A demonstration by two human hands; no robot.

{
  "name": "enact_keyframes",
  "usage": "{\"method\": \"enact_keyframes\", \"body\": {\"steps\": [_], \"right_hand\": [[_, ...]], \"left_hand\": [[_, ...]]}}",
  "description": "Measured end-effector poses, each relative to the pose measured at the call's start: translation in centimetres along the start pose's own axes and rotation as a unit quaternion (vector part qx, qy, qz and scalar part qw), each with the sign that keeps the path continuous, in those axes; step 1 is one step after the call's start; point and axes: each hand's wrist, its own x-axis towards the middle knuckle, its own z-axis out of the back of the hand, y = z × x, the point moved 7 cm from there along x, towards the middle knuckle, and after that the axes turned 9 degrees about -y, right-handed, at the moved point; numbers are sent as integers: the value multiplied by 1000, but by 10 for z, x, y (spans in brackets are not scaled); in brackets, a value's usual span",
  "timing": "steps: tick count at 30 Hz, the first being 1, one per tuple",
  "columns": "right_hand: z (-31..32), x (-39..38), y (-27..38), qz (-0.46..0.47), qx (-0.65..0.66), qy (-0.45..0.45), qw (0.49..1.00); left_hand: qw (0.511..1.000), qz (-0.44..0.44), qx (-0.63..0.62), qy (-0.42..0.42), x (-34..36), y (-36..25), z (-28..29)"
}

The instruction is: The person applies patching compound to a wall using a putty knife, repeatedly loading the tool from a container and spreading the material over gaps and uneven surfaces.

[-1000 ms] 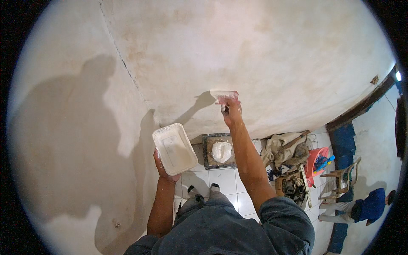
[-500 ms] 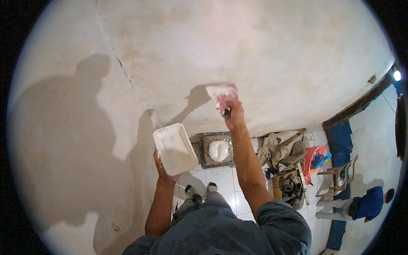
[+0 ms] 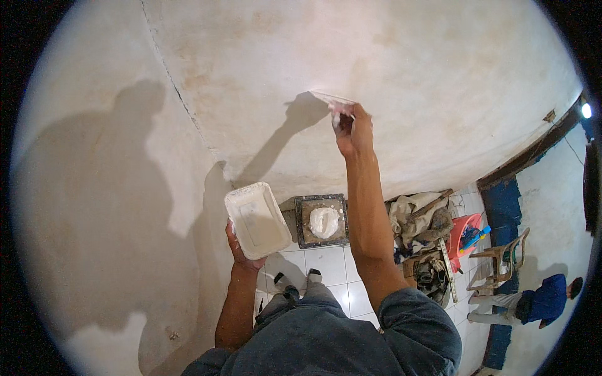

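Note:
My left hand (image 3: pixel 243 250) grips the lower left side of a shallow white plastic tray (image 3: pixel 274 241), its inside coated with pale putty. Up at the plastered wall (image 3: pixel 263 56), my right hand (image 3: pixel 352 130) is closed around a reddish putty scraper (image 3: pixel 342 105) smeared with white. Its blade is seen nearly edge-on, tilted against the wall, and my fingers cover part of the handle. Below, between my forearms, a round white mass of putty (image 3: pixel 324 222) sits in a dark-rimmed square tub (image 3: pixel 302 241) by the wall's foot.
Crumpled tan cloth or sacking (image 3: pixel 414 216) lies right of my arm, beside a pink-red basin (image 3: pixel 461 235) holding blue items. Farther right are a chair (image 3: pixel 501 260) and another person in a blue top (image 3: pixel 544 301). A crack (image 3: pixel 179 94) runs along the wall corner, left of centre.
My right hand has moved up and slightly right along the wall, and the scraper has turned from showing its broad face to nearly edge-on. The left hand and tray have hardly moved.

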Motion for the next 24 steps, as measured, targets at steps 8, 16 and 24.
{"method": "enact_keyframes", "body": {"steps": [8,16,24], "right_hand": [[109,-7,-95,-47,-59,-10,997],[3,62,-10,-54,98,-12,994],[74,-24,-40,69,-183,2,981]], "left_hand": [[1000,-26,11,13,-4,0,-17],[999,-22,23,-8,2,-4,-4],[999,-15,29,19,-2,6,-24]]}}
